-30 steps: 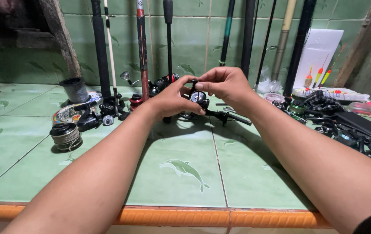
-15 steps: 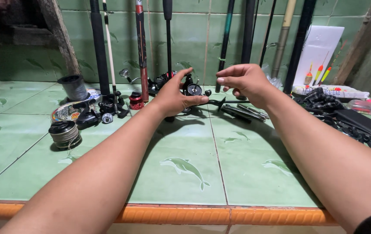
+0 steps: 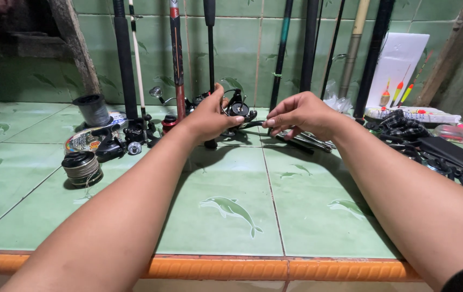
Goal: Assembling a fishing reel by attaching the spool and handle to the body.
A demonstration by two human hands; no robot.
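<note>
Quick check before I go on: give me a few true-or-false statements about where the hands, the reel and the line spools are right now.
1. The left hand holds the black spinning fishing reel. True.
2. The right hand grips the reel too. False: it is beside the reel, apart from it, fingers pinched together.
3. The round dark spool of pale fishing line lies on the green tiled counter left of the left forearm. True.
4. The fishing rods lie flat on the counter. False: the dark fishing rods stand upright against the tiled wall.
5. The white foam board leans at the far right. True.
</note>
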